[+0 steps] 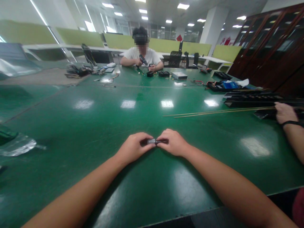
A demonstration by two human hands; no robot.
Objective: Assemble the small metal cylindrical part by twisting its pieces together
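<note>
Just above the green tabletop (133,123), a short grey-and-black pen-shaped tube (151,141) lies crosswise between my two hands. My left hand (134,145) is closed round its grey end, thumb and fingers pinching it. The dark, slimmer end is pinched by my right hand (174,142), whose fingertips almost meet those of the left. Both ends of the tube are partly covered by fingers, and it is too small to tell its exact kind.
Across the table a person (142,57) holds a power drill (143,59) over black parts. Thin brass-coloured rods (204,113) lie at the right, near another person's hand (286,113) and black trays (251,99). Clear plastic bag (19,145) at the left.
</note>
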